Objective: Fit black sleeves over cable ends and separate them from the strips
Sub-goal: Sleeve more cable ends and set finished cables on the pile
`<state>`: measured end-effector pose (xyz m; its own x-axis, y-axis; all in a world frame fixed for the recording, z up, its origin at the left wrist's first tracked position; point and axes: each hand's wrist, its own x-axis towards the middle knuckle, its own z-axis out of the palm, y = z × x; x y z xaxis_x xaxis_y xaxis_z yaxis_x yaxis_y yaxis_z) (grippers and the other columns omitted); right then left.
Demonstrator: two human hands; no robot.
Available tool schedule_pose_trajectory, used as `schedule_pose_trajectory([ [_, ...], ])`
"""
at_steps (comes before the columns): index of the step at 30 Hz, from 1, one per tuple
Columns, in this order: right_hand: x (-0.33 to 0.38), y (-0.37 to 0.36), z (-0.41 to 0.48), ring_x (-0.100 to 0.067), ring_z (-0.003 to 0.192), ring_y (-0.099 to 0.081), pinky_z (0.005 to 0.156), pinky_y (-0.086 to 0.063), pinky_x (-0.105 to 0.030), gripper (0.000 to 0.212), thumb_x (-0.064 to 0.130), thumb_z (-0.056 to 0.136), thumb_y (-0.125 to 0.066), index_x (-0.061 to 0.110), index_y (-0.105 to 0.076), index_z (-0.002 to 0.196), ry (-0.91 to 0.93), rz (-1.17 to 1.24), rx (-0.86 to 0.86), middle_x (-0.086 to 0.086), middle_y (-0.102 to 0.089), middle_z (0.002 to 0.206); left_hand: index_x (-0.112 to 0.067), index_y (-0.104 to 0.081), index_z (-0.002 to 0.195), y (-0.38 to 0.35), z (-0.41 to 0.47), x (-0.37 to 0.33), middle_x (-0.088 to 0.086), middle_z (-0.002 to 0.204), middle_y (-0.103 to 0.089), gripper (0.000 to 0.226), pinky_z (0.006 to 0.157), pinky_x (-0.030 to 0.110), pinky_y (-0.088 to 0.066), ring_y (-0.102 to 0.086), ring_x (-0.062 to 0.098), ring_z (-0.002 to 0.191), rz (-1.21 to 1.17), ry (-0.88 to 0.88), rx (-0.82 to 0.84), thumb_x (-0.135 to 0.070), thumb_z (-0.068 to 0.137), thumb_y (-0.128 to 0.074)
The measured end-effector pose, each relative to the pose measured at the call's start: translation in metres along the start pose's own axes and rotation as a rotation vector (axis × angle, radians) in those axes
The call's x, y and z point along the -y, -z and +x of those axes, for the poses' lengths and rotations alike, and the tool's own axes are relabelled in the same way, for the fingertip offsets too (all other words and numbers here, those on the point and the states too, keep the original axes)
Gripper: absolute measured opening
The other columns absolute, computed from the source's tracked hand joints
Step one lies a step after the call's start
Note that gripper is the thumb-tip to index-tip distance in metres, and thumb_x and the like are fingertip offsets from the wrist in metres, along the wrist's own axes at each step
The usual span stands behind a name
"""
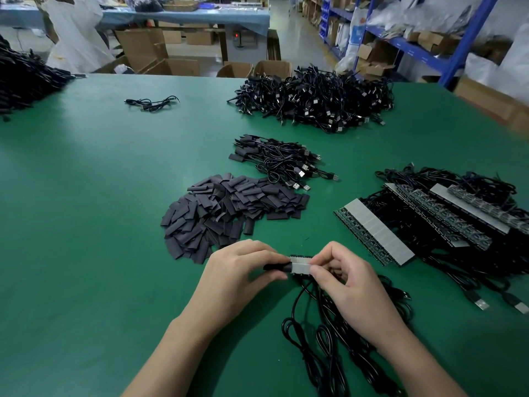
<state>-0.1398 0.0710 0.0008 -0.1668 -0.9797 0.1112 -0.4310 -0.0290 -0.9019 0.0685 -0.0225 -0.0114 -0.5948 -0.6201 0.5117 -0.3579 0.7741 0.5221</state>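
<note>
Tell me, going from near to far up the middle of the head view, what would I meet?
Left hand pinching a sleeve, right hand pinching a strip → sleeve pile → small cable bundle → big cable heap → cardboard boxes.

Head-worn, downward, apparently close over hands (240,273)
</note>
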Motion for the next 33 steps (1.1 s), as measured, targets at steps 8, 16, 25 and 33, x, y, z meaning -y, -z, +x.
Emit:
schedule_pose_trajectory([
  [8,0.0005,0.0011,0.0011,-0.022,0.068,-0.059,0.068,-0.05,-0.052,0.014,0.022,0.099,-0.065,0.032,-0.064,0.089,-0.056,0.074,0.011,0.006,-0.068,0.074,-0.024,-0.078,0.106,-0.0042,-0.0024,0.0015,-0.017,0.1,-0.072,0.023,0.075,0.031,-0.057,-0.068,0.005,0.09,0.037,-0.019,-0.033,-0.041,0.091,-0.076],
  [16,0.007,0.0,-0.0004,-0.025,0.074,-0.065,0.075,-0.053,-0.047,0.014,0.02,0.097,-0.068,0.03,-0.065,0.087,-0.032,0.099,0.068,0.001,-0.07,0.074,-0.025,-0.077,0.103,-0.0096,-0.0027,-0.0036,-0.017,0.099,-0.072,0.019,0.074,0.028,-0.056,-0.066,0.004,0.088,0.031,-0.049,-0.035,-0.038,0.091,-0.077],
  [25,0.0039,0.0027,0.0027,0.002,0.087,-0.068,0.076,-0.044,-0.01,0.008,0.031,0.09,-0.075,0.036,-0.069,0.091,-0.057,-0.119,0.026,0.02,-0.076,0.083,-0.023,-0.077,0.101,-0.0073,-0.002,-0.0037,-0.016,0.099,-0.072,0.013,0.075,0.027,-0.056,-0.066,0.002,0.088,0.022,-0.057,-0.07,-0.033,0.092,-0.079],
  [33,0.0025,0.0014,0.0007,-0.002,0.079,-0.066,0.07,-0.046,-0.009,0.017,0.025,0.084,-0.082,0.039,-0.074,0.085,0.001,-0.127,-0.008,0.018,-0.069,0.083,-0.022,-0.078,0.099,-0.0056,-0.0011,-0.0053,-0.013,0.096,-0.072,0.011,0.072,0.028,-0.055,-0.066,0.007,0.085,0.098,-0.103,-0.059,-0.03,0.092,-0.079],
])
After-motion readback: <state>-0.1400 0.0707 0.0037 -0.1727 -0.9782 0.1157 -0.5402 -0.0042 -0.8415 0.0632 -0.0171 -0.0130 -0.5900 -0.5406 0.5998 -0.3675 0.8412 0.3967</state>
